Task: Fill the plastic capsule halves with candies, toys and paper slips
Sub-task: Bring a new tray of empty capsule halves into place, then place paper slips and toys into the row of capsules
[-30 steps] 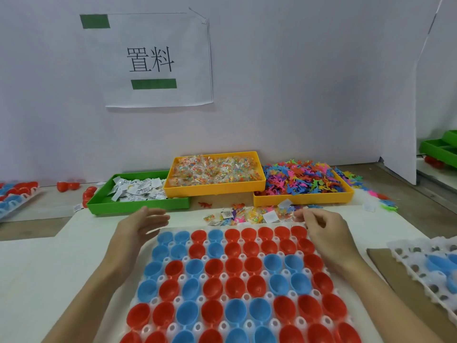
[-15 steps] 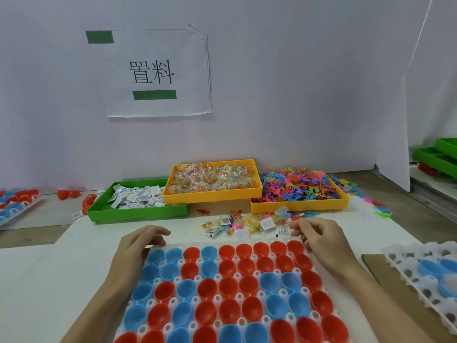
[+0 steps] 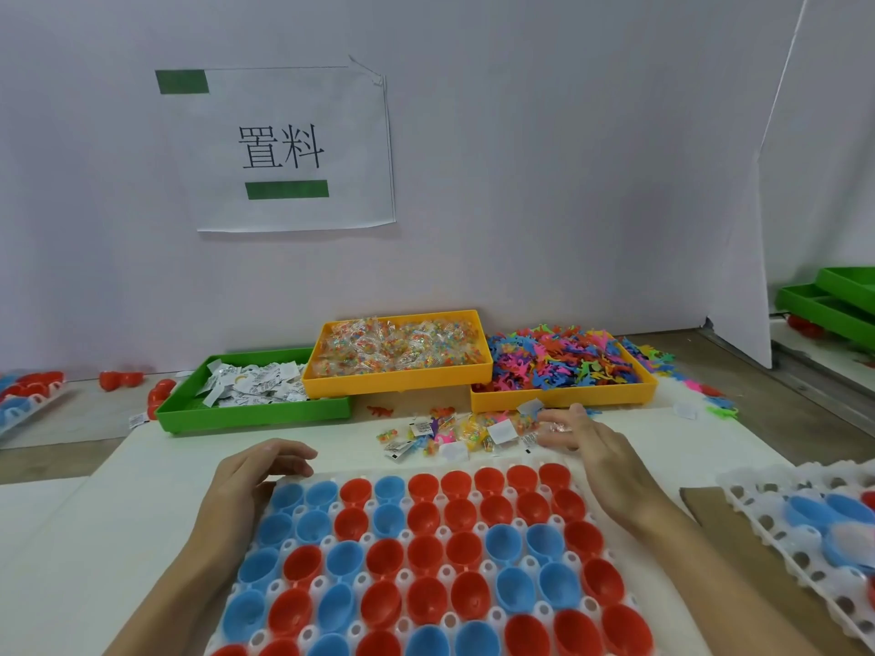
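While both hands (image 3: 246, 485) (image 3: 601, 456) lie loosely uncurled, empty capsule halves (image 3: 426, 556) fill the white tray (image 3: 326, 480).

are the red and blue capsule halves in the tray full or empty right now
Empty: the capsule halves sit open side up, showing bare insides.
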